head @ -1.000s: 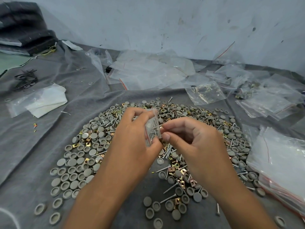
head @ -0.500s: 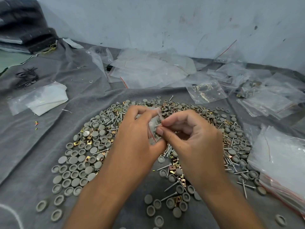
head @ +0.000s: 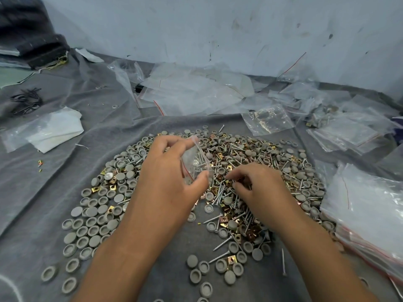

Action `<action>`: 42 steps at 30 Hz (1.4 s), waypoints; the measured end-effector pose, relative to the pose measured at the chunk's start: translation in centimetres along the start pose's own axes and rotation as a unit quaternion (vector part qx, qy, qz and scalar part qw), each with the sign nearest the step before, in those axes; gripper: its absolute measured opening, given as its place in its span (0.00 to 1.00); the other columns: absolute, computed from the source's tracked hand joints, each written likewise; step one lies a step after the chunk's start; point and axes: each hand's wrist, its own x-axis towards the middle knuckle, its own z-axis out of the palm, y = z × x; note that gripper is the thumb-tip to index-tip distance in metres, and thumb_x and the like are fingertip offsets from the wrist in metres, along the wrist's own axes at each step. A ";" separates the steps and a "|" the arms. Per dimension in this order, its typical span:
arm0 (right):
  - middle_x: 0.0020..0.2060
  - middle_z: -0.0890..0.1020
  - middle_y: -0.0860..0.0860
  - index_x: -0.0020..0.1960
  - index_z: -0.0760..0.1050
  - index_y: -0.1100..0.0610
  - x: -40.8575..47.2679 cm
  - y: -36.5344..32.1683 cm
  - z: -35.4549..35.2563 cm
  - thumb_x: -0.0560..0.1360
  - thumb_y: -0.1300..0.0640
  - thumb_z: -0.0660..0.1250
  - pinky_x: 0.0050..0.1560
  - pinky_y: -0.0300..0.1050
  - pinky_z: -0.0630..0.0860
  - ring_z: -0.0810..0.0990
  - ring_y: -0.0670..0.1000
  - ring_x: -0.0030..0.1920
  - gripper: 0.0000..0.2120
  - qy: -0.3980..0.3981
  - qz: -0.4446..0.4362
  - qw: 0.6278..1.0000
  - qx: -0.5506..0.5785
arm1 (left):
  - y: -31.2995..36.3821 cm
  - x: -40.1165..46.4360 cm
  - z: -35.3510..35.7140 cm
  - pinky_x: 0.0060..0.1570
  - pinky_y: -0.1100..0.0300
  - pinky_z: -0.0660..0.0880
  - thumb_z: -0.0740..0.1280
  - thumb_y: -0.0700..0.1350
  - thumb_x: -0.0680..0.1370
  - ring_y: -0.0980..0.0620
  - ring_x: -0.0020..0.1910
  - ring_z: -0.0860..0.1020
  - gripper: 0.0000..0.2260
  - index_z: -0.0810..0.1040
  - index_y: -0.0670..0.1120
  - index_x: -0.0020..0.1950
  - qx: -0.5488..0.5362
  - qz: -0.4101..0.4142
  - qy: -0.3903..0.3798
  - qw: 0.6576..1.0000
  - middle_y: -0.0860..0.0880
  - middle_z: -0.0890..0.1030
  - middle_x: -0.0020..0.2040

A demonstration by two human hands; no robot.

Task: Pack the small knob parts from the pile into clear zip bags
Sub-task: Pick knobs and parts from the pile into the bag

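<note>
**Left hand holding a small bag over the pile, right hand reaching into the parts**

A small clear zip bag (head: 196, 162) is being held upright above the middle of the pile (head: 250, 171), with a few screws showing through its plastic. The left hand (head: 170, 179) is pinching it between thumb and fingers, the thumb lying across the bag's lower edge. Just beside it, the right hand (head: 259, 188) is resting low on the pile with its fingers curled down among screws and brass-coloured clips; whether it is gripping a part I cannot tell. The pile is spreading over a grey cloth (head: 65, 192), its grey round knob caps (head: 93, 223) lying thickest at the left. Further out, a stack of clear bags (head: 366, 214) is sitting at the right edge, and loose empty bags (head: 196, 92) are lying along the wall behind.
</note>
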 end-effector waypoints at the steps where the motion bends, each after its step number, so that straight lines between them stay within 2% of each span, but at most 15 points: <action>1: 0.55 0.78 0.38 0.59 0.79 0.40 0.1 -0.1 0.4 0.80 0.51 0.68 0.51 0.34 0.70 0.71 0.38 0.50 0.09 0.007 -0.008 0.999 -0.034 | -0.1 0.0 0.0 0.53 0.82 0.63 0.73 0.56 0.73 0.74 0.55 0.68 0.28 0.73 0.56 0.72 0.003 0.000 0.000 1.000 0.62 0.69 0.57; 4: 0.53 0.77 0.40 0.59 0.79 0.41 0.4 -0.4 1.3 0.80 0.46 0.67 0.54 0.45 0.70 0.68 0.44 0.54 0.09 0.044 -0.003 0.995 -0.091 | -0.2 0.0 -0.1 0.51 0.80 0.65 0.72 0.57 0.73 0.73 0.56 0.68 0.28 0.71 0.57 0.72 0.009 -0.003 -0.002 1.000 0.63 0.68 0.58; 8: 0.52 0.78 0.41 0.59 0.78 0.43 0.6 -0.4 2.2 0.79 0.46 0.68 0.54 0.44 0.72 0.72 0.46 0.56 0.09 0.069 -0.013 0.995 -0.065 | -0.3 0.0 -0.1 0.53 0.84 0.60 0.73 0.56 0.74 0.74 0.55 0.68 0.28 0.72 0.56 0.72 0.008 -0.005 -0.004 1.000 0.62 0.69 0.58; 11: 0.53 0.78 0.41 0.59 0.78 0.43 0.9 -0.6 2.4 0.79 0.49 0.69 0.52 0.43 0.71 0.72 0.46 0.57 0.09 0.074 -0.049 0.995 -0.051 | -0.2 0.0 -0.1 0.53 0.84 0.60 0.73 0.56 0.74 0.72 0.55 0.69 0.28 0.72 0.56 0.73 0.011 -0.006 -0.005 1.000 0.62 0.69 0.58; 14: 0.56 0.78 0.41 0.63 0.78 0.40 1.1 -0.9 2.7 0.79 0.50 0.69 0.54 0.45 0.73 0.73 0.47 0.58 0.13 0.068 -0.064 0.993 -0.074 | -0.1 0.0 -0.2 0.53 0.84 0.61 0.73 0.56 0.74 0.73 0.55 0.68 0.28 0.72 0.56 0.73 0.009 -0.007 -0.007 1.000 0.62 0.69 0.59; 18: 0.55 0.79 0.41 0.56 0.78 0.43 1.1 -0.9 2.8 0.79 0.50 0.70 0.53 0.45 0.72 0.73 0.47 0.55 0.07 0.074 -0.069 0.991 -0.089 | -0.2 0.1 -0.3 0.53 0.85 0.59 0.73 0.56 0.73 0.74 0.55 0.68 0.28 0.72 0.55 0.73 0.004 -0.013 -0.002 1.000 0.62 0.69 0.58; 21: 0.50 0.80 0.41 0.52 0.76 0.45 0.9 -0.7 2.6 0.80 0.49 0.69 0.51 0.46 0.74 0.74 0.46 0.52 0.02 0.088 -0.068 0.993 -0.036 | -0.1 0.0 -0.4 0.53 0.84 0.60 0.72 0.56 0.73 0.72 0.53 0.69 0.29 0.72 0.55 0.73 -0.002 -0.017 -0.003 1.000 0.62 0.69 0.57; 24: 0.48 0.77 0.38 0.55 0.74 0.43 1.0 -1.1 1.9 0.81 0.48 0.65 0.48 0.38 0.72 0.74 0.40 0.50 0.04 0.056 -0.065 0.994 0.071 | -0.2 0.1 -0.5 0.52 0.83 0.61 0.73 0.56 0.73 0.68 0.49 0.72 0.28 0.73 0.55 0.72 0.002 -0.019 -0.002 1.000 0.62 0.69 0.56; 26: 0.51 0.74 0.38 0.61 0.74 0.41 0.8 -1.7 1.7 0.83 0.49 0.62 0.49 0.33 0.69 0.73 0.38 0.52 0.08 0.011 -0.086 0.992 0.091 | -0.2 0.2 -0.6 0.52 0.83 0.62 0.73 0.56 0.73 0.68 0.49 0.72 0.28 0.73 0.55 0.72 0.004 -0.020 -0.002 1.000 0.61 0.69 0.56; 28: 0.52 0.72 0.40 0.60 0.75 0.42 0.2 -2.0 1.9 0.83 0.49 0.61 0.49 0.34 0.68 0.72 0.40 0.52 0.07 -0.019 -0.115 0.991 0.061 | -0.2 0.2 -0.7 0.51 0.82 0.62 0.73 0.55 0.73 0.69 0.49 0.71 0.28 0.73 0.55 0.72 0.004 -0.018 0.000 1.000 0.61 0.70 0.56; 31: 0.49 0.72 0.42 0.54 0.74 0.45 -0.8 -2.3 2.2 0.82 0.50 0.65 0.45 0.40 0.71 0.72 0.43 0.48 0.02 -0.015 -0.159 0.987 -0.003 | -0.3 0.2 -0.7 0.51 0.82 0.62 0.75 0.52 0.73 0.70 0.50 0.71 0.27 0.74 0.54 0.72 -0.001 -0.018 0.004 1.000 0.59 0.70 0.57; 35: 0.46 0.71 0.44 0.59 0.76 0.49 -1.0 -2.7 3.0 0.81 0.51 0.67 0.46 0.41 0.70 0.73 0.48 0.51 0.08 0.012 -0.177 0.982 -0.069 | -0.3 0.3 -0.8 0.50 0.82 0.62 0.75 0.52 0.73 0.66 0.49 0.73 0.27 0.75 0.53 0.72 0.000 -0.017 0.006 1.000 0.59 0.70 0.56; 37: 0.42 0.69 0.44 0.54 0.78 0.53 -1.2 -3.1 3.5 0.78 0.53 0.71 0.43 0.41 0.66 0.74 0.50 0.46 0.07 0.039 -0.169 0.982 -0.076 | -0.4 0.2 -0.8 0.51 0.82 0.62 0.75 0.52 0.73 0.67 0.50 0.72 0.27 0.75 0.53 0.72 -0.001 -0.017 0.007 1.000 0.59 0.70 0.56; 39: 0.41 0.72 0.46 0.51 0.78 0.54 -1.3 -3.4 3.7 0.75 0.54 0.74 0.41 0.42 0.67 0.75 0.50 0.43 0.08 0.053 -0.162 0.982 -0.076 | -0.4 0.2 -0.8 0.51 0.82 0.62 0.75 0.52 0.73 0.69 0.51 0.72 0.27 0.74 0.53 0.72 -0.003 -0.017 0.008 1.000 0.60 0.70 0.57; 42: 0.46 0.79 0.46 0.55 0.76 0.51 -1.6 -3.4 3.8 0.77 0.51 0.72 0.45 0.46 0.74 0.78 0.50 0.48 0.10 0.038 -0.155 0.984 -0.073 | -0.5 0.3 -0.8 0.51 0.82 0.63 0.74 0.53 0.73 0.69 0.51 0.72 0.27 0.74 0.53 0.72 -0.003 -0.015 0.010 1.000 0.60 0.70 0.57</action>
